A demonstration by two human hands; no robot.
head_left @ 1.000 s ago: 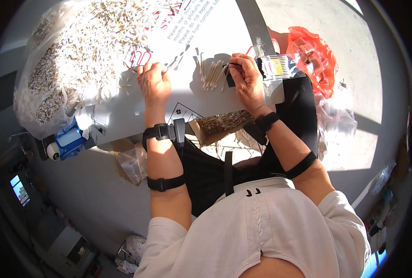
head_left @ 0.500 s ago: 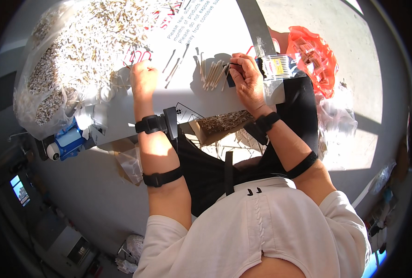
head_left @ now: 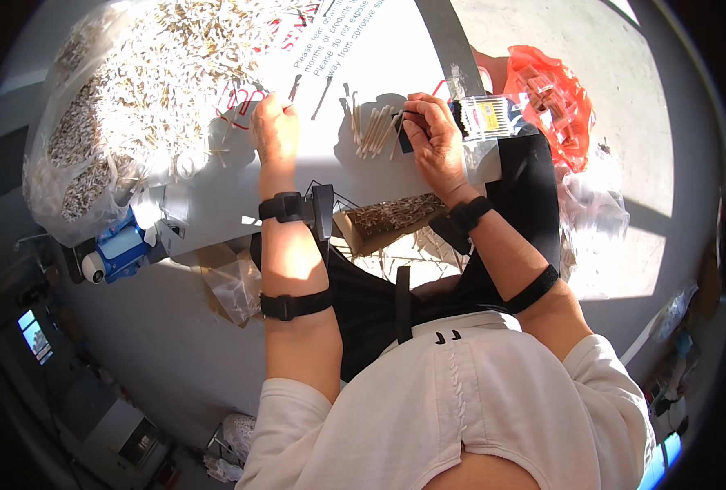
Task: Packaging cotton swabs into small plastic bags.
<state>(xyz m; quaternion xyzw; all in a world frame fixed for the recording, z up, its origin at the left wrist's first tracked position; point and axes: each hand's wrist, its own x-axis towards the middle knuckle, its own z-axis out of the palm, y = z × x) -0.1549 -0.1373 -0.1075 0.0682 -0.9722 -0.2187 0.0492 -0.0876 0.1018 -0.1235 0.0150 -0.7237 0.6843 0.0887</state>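
My left hand (head_left: pixel 276 131) is closed at its fingertips over the white tabletop. A thin cotton swab (head_left: pixel 295 86) shows right by those fingertips; whether it is gripped or just lies there I cannot tell. To the right, my right hand (head_left: pixel 435 135) pinches a cotton swab (head_left: pixel 397 135) between thumb and fingers. Left of it, several cotton swabs (head_left: pixel 373 132) rest side by side in a loose row. Just past the right hand lies a clear pack of swabs (head_left: pixel 489 117) with a yellow label.
A large clear bag of loose swabs (head_left: pixel 134 98) fills the table's left side. On the right sit a red plastic bag (head_left: pixel 552 106) of packs and a clear plastic bag (head_left: pixel 593 204). A blue device (head_left: pixel 122 249) is at the left table edge, a cardboard box (head_left: pixel 387 222) below the front edge.
My left hand has moved a little to the right, over where some loose swabs lay. My right hand has stayed almost still with its swab.
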